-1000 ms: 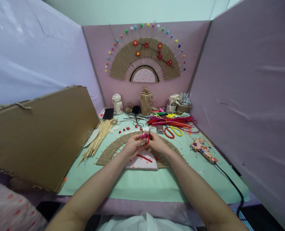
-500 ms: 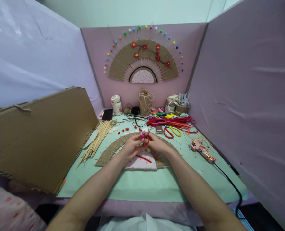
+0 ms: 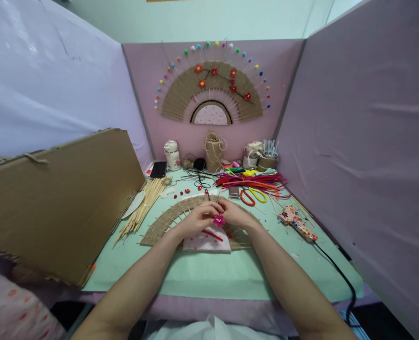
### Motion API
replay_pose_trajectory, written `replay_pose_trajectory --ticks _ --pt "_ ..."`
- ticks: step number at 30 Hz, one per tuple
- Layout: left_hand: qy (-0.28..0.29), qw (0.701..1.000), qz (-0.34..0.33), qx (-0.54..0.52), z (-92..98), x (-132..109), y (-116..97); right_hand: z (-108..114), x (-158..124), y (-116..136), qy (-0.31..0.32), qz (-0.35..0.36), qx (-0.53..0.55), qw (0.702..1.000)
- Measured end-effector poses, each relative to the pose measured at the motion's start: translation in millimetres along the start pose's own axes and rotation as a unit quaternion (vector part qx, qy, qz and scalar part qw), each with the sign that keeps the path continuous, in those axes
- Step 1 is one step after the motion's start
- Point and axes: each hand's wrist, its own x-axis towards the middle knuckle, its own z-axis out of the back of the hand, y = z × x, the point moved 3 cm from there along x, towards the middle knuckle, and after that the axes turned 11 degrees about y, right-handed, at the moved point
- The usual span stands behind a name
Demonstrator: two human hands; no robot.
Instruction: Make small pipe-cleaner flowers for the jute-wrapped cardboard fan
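Observation:
My left hand [image 3: 201, 219] is closed, its fingertips pinching a bright pink flower [image 3: 219, 220] that faces me between both hands. My right hand [image 3: 235, 214] is closed around small scissors [image 3: 218, 197]; only their thin metal tips show above the fingers, and the handle is hidden. Both hands are over a twine-woven fan [image 3: 168, 218] lying on the table. Below the flower, a short red fuzzy strip [image 3: 212, 235] lies across the fan's white, red-dotted half-round base [image 3: 205, 244]. Small red flowers [image 3: 187, 191] sit beyond the fan's upper edge.
Left are bamboo sticks [image 3: 146, 203] and a cardboard sheet [image 3: 60, 203]. Red pipe cleaners [image 3: 252, 179] and red-handled scissors [image 3: 247, 198] lie behind my right hand. A patterned glue gun [image 3: 297, 223] with a black cord lies right. A finished fan [image 3: 181, 97] hangs on the back panel.
The pink flower has come down and toward me, turning its face into view. My right hand has turned, and the scissors' red handle is now hidden.

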Motion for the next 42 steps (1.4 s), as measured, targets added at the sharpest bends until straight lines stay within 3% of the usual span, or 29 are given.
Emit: replay_pose_trajectory --ticks 5,13,17,20,22,25,27,30,34,36,39,40,42 --pt "0.03 0.996 -0.016 0.078 -3.3 0 0 -3 0 2 0.022 0.015 0.036 0.999" --pt "-0.013 0.998 0.0 0.066 -0.3 -2 9 3 -7 4 0.089 -0.005 0.16 0.983" --pt "-0.031 0.999 -0.002 0.022 1.5 -1 10 4 -4 1 0.048 -0.003 0.155 0.987" --pt "-0.095 0.995 0.0 -0.031 6.2 -1 15 11 -1 -2 -0.044 -0.012 0.122 0.992" --pt "-0.177 0.982 0.017 -0.065 13.9 -2 22 22 -1 -7 -0.122 -0.024 0.084 0.989" --pt "-0.316 0.935 0.053 -0.152 28.2 -7 37 49 -9 -18 -0.242 -0.073 -0.035 0.967" --pt "-0.374 0.905 0.058 -0.195 35.5 -10 44 69 -18 -29 -0.296 -0.128 -0.144 0.936" --pt "-0.407 0.888 0.047 -0.207 41.0 -11 46 91 -31 -48 -0.292 -0.217 -0.255 0.896" --pt "-0.417 0.894 0.039 -0.161 39.5 -11 44 100 -38 -68 -0.222 -0.294 -0.309 0.877" --pt "-0.412 0.902 0.032 -0.125 36.7 -10 45 99 -36 -65 -0.244 -0.282 -0.308 0.875" --pt "-0.382 0.921 0.03 -0.071 30.5 -8 48 85 -28 -46 -0.308 -0.167 -0.225 0.909" --pt "-0.367 0.929 0.034 -0.047 28.2 -8 49 76 -23 -37 -0.299 -0.109 -0.16 0.934" --pt "-0.339 0.94 0.041 0.008 23.5 -9 48 54 -14 -21 -0.224 -0.028 0.018 0.974"
